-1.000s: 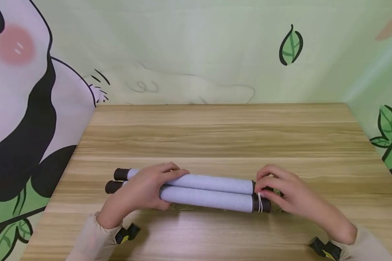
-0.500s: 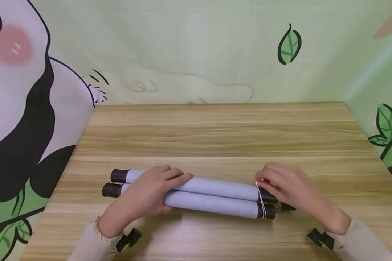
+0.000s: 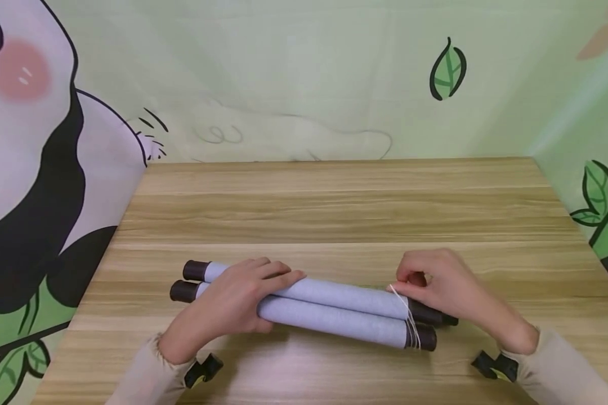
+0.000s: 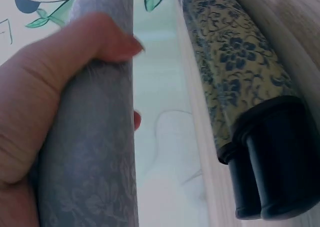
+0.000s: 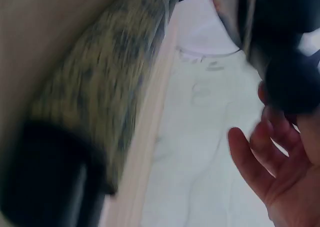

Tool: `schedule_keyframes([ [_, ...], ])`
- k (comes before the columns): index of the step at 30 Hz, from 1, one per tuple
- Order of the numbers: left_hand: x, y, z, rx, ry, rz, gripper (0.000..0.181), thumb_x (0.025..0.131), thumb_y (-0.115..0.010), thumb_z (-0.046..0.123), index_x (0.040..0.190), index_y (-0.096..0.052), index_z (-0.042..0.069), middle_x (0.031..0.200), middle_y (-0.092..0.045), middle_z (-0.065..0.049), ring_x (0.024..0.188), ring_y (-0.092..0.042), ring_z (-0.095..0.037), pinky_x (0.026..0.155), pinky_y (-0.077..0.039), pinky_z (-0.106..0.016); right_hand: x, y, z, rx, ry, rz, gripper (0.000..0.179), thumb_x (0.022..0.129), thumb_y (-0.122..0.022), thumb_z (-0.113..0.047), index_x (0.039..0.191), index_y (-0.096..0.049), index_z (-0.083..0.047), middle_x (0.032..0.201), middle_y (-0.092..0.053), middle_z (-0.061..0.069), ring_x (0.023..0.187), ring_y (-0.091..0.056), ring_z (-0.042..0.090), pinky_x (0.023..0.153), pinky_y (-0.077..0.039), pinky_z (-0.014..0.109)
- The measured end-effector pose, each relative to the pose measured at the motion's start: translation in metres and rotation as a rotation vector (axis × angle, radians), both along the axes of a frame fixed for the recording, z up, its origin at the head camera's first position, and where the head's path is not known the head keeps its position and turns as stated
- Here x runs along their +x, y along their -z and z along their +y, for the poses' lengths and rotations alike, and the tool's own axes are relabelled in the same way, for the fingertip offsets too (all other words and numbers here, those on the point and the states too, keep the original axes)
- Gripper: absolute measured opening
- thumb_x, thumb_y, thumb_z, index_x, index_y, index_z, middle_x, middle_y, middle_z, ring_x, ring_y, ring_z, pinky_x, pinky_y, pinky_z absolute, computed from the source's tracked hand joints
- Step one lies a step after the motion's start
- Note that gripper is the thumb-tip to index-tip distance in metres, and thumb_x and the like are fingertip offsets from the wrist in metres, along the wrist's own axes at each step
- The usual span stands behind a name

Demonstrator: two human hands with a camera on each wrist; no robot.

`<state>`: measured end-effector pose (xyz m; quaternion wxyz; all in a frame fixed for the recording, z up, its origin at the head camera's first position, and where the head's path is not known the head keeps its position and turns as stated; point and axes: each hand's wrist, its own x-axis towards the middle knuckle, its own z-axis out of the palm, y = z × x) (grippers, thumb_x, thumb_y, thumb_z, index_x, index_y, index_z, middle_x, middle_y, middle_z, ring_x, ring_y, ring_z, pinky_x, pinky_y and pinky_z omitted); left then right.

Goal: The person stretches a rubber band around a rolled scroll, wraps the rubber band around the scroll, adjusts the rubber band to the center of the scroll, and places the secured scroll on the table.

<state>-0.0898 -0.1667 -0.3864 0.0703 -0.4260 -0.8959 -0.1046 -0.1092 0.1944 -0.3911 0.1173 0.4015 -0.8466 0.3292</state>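
Note:
Two pale blue-grey scrolls [image 3: 334, 324] with dark end knobs lie side by side in my left hand [image 3: 243, 292], which grips them left of the middle. In the left wrist view its thumb wraps over one pale scroll [image 4: 100, 137]. Loops of thin white string [image 3: 412, 329] pass round the right end of the pale pair. My right hand [image 3: 443, 287] pinches the string between thumb and forefinger, just above the far scroll. Below the pale pair, scrolls with a dark blue floral pattern [image 4: 240, 57] lie on the table, mostly hidden in the head view.
The wood-grain table [image 3: 334, 208] reaches back to a pale green cloth backdrop [image 3: 304, 67] with a panda and leaves on it. A small black device [image 3: 202, 371] is strapped at the left wrist, and a matching black device [image 3: 495, 367] at the right.
The right end of the pale scrolls has come slightly nearer and farther right. My right hand has drawn the string up and left, and more strands show round that end.

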Motion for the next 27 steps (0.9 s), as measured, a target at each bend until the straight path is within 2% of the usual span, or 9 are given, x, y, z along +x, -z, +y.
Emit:
schedule_keyframes([
  [3,-0.002,0.001,0.003,-0.022,-0.039,0.002,0.09,0.056,-0.086,0.032,0.14,-0.056,0.019,0.12,-0.065,0.002,0.103,-0.063,-0.017,0.089,-0.054,-0.036,0.006,0.002,-0.009,-0.102,0.036,-0.116,0.032,0.073,-0.083,-0.005,0.074,-0.057,-0.024,0.067,-0.049,-0.014,0.064,-0.043,-0.004,0.056,-0.038,0.012],
  [5,-0.003,0.0,0.005,-0.029,-0.065,0.001,0.09,0.057,-0.087,0.032,0.14,-0.056,0.018,0.12,-0.065,0.0,0.102,-0.064,-0.02,0.087,-0.055,-0.037,0.011,0.004,-0.015,-0.141,0.065,-0.128,0.032,0.072,-0.083,-0.003,0.078,-0.057,-0.021,0.074,-0.05,-0.012,0.072,-0.046,0.0,0.063,-0.04,0.013],
  [8,-0.003,-0.001,0.006,-0.043,-0.091,-0.007,0.091,0.057,-0.089,0.034,0.14,-0.056,0.018,0.118,-0.066,-0.002,0.101,-0.065,-0.022,0.088,-0.055,-0.038,0.018,0.005,-0.021,-0.119,0.132,-0.082,0.035,0.07,-0.085,-0.006,0.092,-0.058,-0.014,0.091,-0.056,-0.006,0.09,-0.049,0.008,0.079,-0.041,0.018],
  [10,-0.002,0.0,0.007,-0.051,-0.102,-0.014,0.09,0.057,-0.089,0.034,0.14,-0.056,0.017,0.118,-0.067,-0.003,0.101,-0.065,-0.022,0.088,-0.055,-0.039,0.022,0.006,-0.023,-0.069,0.156,-0.009,0.037,0.078,-0.082,-0.021,0.104,-0.059,-0.009,0.105,-0.057,0.001,0.101,-0.049,0.016,0.088,-0.039,0.024],
  [15,0.001,0.003,0.007,-0.049,-0.143,-0.019,0.088,0.058,-0.088,0.034,0.138,-0.057,0.018,0.116,-0.067,-0.003,0.099,-0.066,-0.022,0.086,-0.056,-0.039,0.033,0.006,-0.025,0.001,0.21,0.015,0.063,0.087,-0.074,-0.035,0.139,-0.048,-0.008,0.142,-0.046,0.013,0.127,-0.043,0.033,0.095,-0.042,0.044],
  [18,0.002,0.004,0.007,-0.036,-0.172,-0.01,0.088,0.056,-0.089,0.035,0.138,-0.058,0.019,0.114,-0.068,-0.003,0.097,-0.067,-0.022,0.084,-0.057,-0.038,0.04,0.008,-0.025,-0.026,0.273,-0.055,0.092,0.082,-0.079,-0.036,0.154,-0.029,-0.008,0.158,-0.029,0.016,0.139,-0.032,0.041,0.098,-0.041,0.06],
  [21,0.002,0.005,0.006,-0.011,-0.199,0.008,0.091,0.054,-0.091,0.035,0.137,-0.059,0.02,0.113,-0.068,-0.002,0.096,-0.067,-0.021,0.083,-0.057,-0.037,0.044,0.011,-0.024,-0.074,0.367,-0.162,0.115,0.075,-0.084,-0.04,0.159,-0.011,-0.011,0.164,-0.016,0.019,0.144,-0.023,0.046,0.103,-0.036,0.071],
  [25,0.001,0.007,0.004,0.034,-0.218,0.034,0.094,0.05,-0.093,0.035,0.137,-0.06,0.021,0.113,-0.069,-0.001,0.097,-0.068,-0.021,0.085,-0.057,-0.037,0.046,0.016,-0.023,-0.112,0.481,-0.345,0.138,0.06,-0.094,-0.029,0.16,0.001,-0.019,0.162,-0.014,0.025,0.144,-0.024,0.049,0.106,-0.031,0.074],
  [27,0.001,0.008,0.003,0.05,-0.219,0.043,0.094,0.049,-0.093,0.034,0.137,-0.06,0.021,0.113,-0.069,-0.001,0.098,-0.068,-0.021,0.086,-0.057,-0.037,0.046,0.018,-0.022,-0.12,0.504,-0.413,0.141,0.059,-0.095,-0.028,0.16,0.003,-0.021,0.16,-0.019,0.027,0.142,-0.029,0.048,0.106,-0.032,0.073],
])
